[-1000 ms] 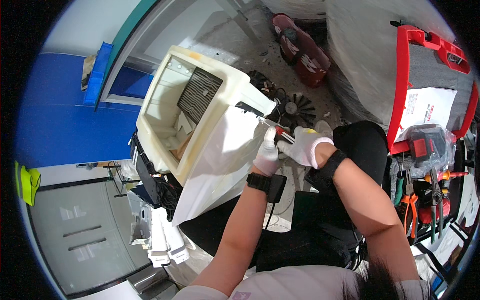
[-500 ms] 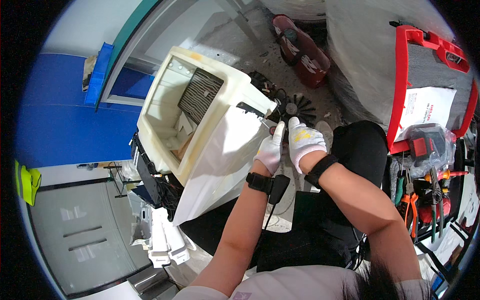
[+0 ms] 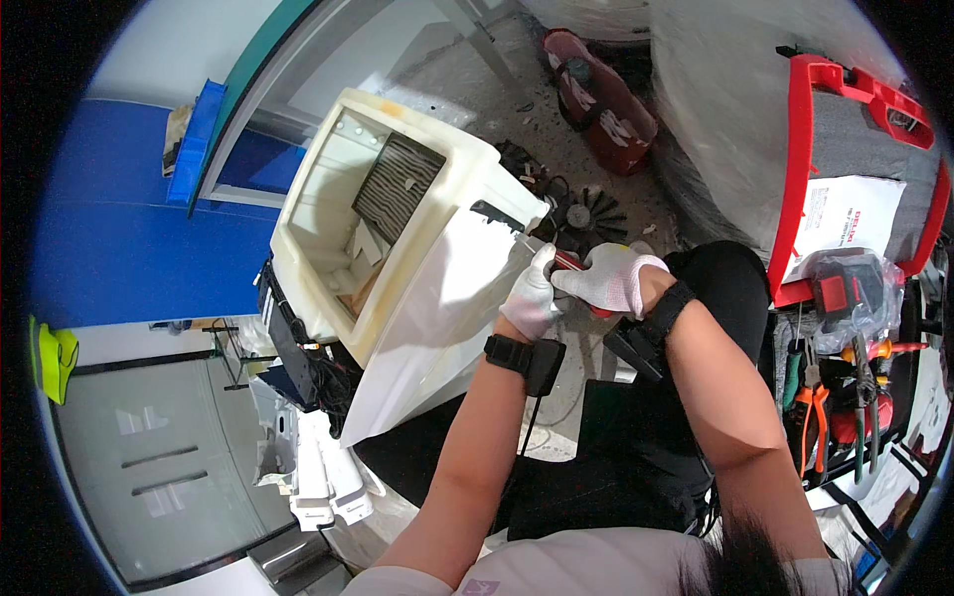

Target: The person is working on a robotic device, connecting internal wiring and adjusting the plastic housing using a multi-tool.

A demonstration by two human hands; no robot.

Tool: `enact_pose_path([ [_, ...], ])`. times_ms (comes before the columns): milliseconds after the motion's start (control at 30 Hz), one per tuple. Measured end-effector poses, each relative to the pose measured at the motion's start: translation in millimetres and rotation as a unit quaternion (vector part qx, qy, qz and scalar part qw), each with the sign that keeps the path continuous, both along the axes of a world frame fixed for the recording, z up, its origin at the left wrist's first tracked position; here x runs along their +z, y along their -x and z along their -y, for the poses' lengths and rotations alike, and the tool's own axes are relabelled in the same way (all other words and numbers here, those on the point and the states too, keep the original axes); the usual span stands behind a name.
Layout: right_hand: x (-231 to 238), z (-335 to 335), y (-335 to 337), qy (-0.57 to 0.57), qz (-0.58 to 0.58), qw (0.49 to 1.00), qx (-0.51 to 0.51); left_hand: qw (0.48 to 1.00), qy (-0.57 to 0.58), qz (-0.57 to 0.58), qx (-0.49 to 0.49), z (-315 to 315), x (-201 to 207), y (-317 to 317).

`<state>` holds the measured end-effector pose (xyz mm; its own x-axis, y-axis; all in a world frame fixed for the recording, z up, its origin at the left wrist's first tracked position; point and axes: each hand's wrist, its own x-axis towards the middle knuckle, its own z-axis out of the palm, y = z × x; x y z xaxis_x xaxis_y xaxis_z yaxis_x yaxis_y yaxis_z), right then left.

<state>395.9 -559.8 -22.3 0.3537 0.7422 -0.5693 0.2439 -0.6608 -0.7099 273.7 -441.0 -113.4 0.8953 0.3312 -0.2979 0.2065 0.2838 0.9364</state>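
My right hand (image 3: 608, 278), in a white glove, is wrapped round a red-handled screwdriver (image 3: 566, 259) whose metal end points left. Gloved as well, my left hand (image 3: 532, 295) is closed at the front of the tool, its thumb against it; what lies under its fingers is hidden. The metal end comes near the dark slot (image 3: 494, 215) at the top edge of a white panel (image 3: 437, 298); whether they touch I cannot tell. This panel belongs to a cream plastic housing (image 3: 477, 149), open on one side, with a dark pleated filter (image 3: 399, 184) inside.
A black round brush (image 3: 586, 213) lies on the floor beyond my hands. Farther back stands a red tool bag (image 3: 606, 109) with gloves in it. At right are a red-framed case (image 3: 795, 179), a bagged red-and-black part (image 3: 850, 288) and orange-handled pliers (image 3: 813, 417). Black cables (image 3: 328, 382) hang at left.
My right hand has turned and shifted slightly right and down, its wrist rolling over. The red handle now shows between my hands. My left hand has moved slightly.
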Motion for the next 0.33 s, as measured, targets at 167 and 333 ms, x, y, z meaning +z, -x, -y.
enact_pose_path([
  [167,-6,3,9,0.031,0.042,0.999,-0.014,0.962,0.260,-0.055,0.055,2,5,-7],
  [333,-14,-2,23,0.060,0.136,0.988,-0.037,0.929,0.354,-0.107,-0.004,-19,-25,3],
])
